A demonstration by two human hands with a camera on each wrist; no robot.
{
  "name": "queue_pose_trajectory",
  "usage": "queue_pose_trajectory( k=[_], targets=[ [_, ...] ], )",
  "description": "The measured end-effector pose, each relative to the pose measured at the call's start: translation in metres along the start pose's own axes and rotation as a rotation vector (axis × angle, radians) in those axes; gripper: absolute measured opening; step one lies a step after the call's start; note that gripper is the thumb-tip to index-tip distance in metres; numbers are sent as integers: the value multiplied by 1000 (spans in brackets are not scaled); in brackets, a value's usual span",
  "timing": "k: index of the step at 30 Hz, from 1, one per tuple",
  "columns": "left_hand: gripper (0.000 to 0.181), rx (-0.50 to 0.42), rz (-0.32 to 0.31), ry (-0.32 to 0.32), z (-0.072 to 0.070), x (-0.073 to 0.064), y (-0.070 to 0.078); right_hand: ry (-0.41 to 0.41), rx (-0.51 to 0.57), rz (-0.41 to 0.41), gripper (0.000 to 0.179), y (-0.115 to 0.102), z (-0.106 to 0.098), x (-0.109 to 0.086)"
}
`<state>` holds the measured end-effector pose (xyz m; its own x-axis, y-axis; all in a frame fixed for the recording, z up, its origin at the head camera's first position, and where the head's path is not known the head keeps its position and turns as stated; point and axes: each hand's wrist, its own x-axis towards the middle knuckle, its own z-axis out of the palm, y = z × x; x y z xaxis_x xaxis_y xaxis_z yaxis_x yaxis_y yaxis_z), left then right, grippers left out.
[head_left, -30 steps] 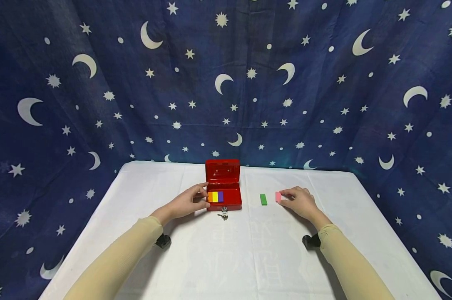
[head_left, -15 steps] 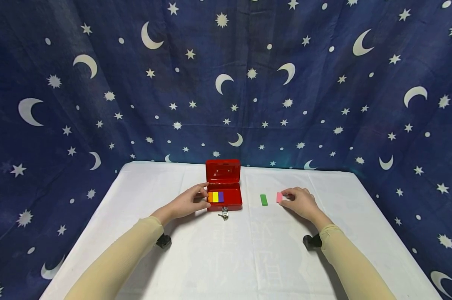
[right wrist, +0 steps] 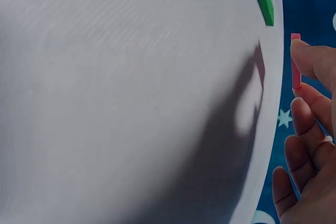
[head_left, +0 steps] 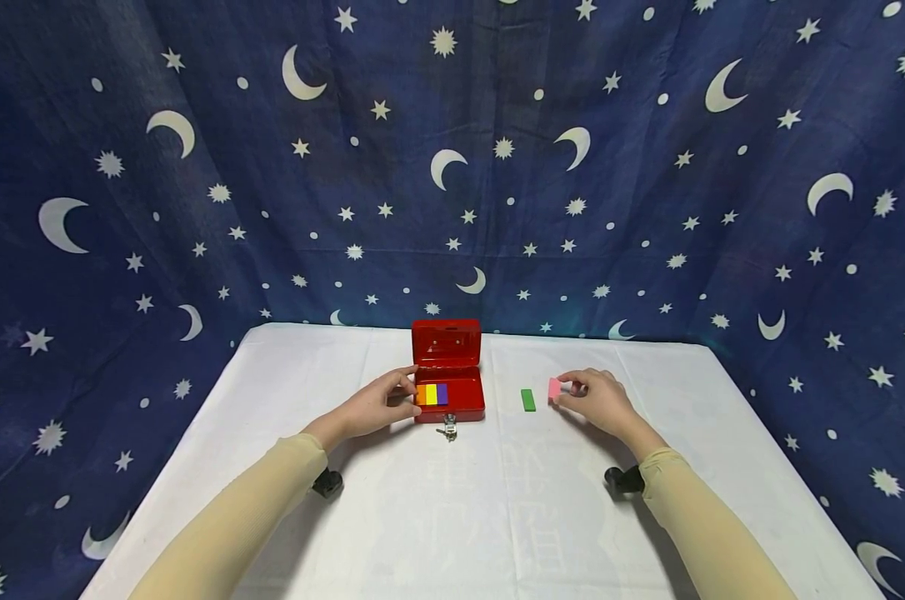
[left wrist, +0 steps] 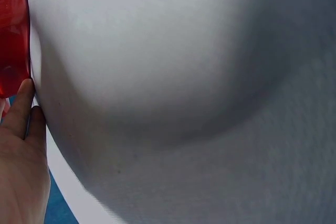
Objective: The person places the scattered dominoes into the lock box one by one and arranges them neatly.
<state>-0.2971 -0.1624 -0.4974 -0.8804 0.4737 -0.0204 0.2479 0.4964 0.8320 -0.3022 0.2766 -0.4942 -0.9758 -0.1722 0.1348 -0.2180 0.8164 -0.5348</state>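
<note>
My right hand (head_left: 598, 400) pinches a pink rectangular block (head_left: 553, 391) between thumb and fingers. In the right wrist view the pink block (right wrist: 296, 66) is held clear of the table, its shadow apart from it. To its left, a green block (head_left: 528, 400) lies flat on the cloth. A red cash box (head_left: 466, 388) stands with its lid (head_left: 447, 343) raised. My left hand (head_left: 377, 402) holds the box's left side, thumb near the front corner and a finger near the hinge. Inside lie an orange block (head_left: 421, 394), a yellow block (head_left: 432, 394) and a purple block (head_left: 442, 394), side by side.
Keys (head_left: 448, 433) hang at the lock on the box's front. White cloth (head_left: 497, 517) covers the table. A dark blue curtain (head_left: 392, 275) with moons and stars rises behind it. Black wrist cameras (head_left: 327, 482) sit under both forearms.
My right hand has lifted the pink block off the cloth and moved it slightly left. The left hand stays at the box.
</note>
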Motion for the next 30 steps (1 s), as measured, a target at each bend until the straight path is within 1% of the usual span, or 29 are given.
queue_pose_trajectory(
  k=[9, 19, 30],
  targets=[
    [34, 12, 7, -1, -1, 1, -1, 7, 5, -47, 41, -17, 2, 3],
    [34, 22, -3, -2, -1, 1, -1, 6, 35, -86, 38, -34, 2, 4],
    [33, 14, -2, 0, -1, 1, -1, -10, 35, -128, 40, -47, 6, 7]
  ],
)
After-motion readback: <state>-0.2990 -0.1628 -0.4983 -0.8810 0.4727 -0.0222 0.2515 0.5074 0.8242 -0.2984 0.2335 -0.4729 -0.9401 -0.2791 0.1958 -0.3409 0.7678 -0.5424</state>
